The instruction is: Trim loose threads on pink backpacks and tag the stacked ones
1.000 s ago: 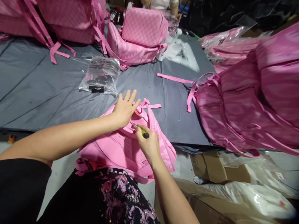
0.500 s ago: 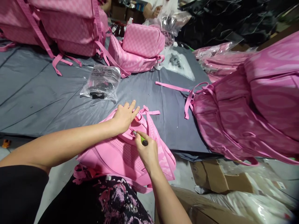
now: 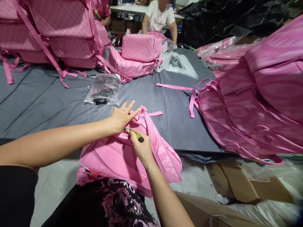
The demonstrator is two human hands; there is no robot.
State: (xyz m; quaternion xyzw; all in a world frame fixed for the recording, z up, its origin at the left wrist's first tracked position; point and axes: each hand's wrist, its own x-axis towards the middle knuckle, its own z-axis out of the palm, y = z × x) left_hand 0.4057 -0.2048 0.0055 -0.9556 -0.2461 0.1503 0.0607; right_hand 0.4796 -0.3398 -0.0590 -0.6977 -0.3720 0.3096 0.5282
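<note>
A pink backpack (image 3: 111, 154) lies at the table's front edge, partly over my lap, its dotted back panel and straps facing up. My left hand (image 3: 123, 118) rests on its upper part with fingers spread. In my right hand (image 3: 141, 146) is a green marker with a black end (image 3: 136, 136), its tip touching the pink fabric close beside my left palm. A pink strap (image 3: 152, 113) sticks out onto the table beyond the bag's top.
Pink backpacks stand at the back left (image 3: 68, 31) and right (image 3: 236, 104) of the grey table (image 3: 142, 94). A clear plastic packet (image 3: 104, 89) lies ahead. Across the table is a person (image 3: 161, 19). Cardboard boxes (image 3: 232, 179) sit below right.
The marker tip and my right hand have moved left across the fabric, towards my left palm. My left hand has shifted slightly left. The view has tilted up, showing more of the person across.
</note>
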